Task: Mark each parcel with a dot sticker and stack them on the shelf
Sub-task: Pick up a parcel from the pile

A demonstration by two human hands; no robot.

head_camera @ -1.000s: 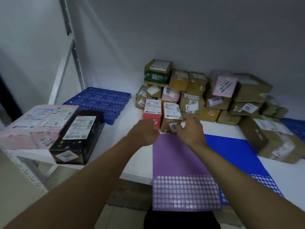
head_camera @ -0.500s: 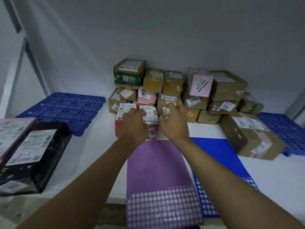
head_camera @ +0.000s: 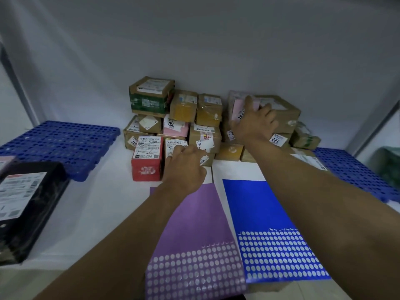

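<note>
The right hand (head_camera: 253, 124) has left the front of the pile, where both hands worked together half a second ago, and now reaches up to the pink parcel (head_camera: 238, 107) on the upper right of the stack, fingers spread against its face; whether they grip it I cannot tell. The left hand (head_camera: 184, 167) stays low on the small brown parcel (head_camera: 173, 145) just beside the red box (head_camera: 147, 161), fingers bent over its top, with a small white label (head_camera: 204, 159) at its knuckles. That split suggests the front parcel is dealt with and the pink one is next to be marked. The purple sticker sheet (head_camera: 194, 230) and blue sticker sheet (head_camera: 259, 217) lie side by side on the white shelf board (head_camera: 104, 202), many dots remaining. A black parcel (head_camera: 28, 204) sits at the left edge; blue pallets (head_camera: 62, 144) flank the pile against the grey wall (head_camera: 194, 40).
</note>
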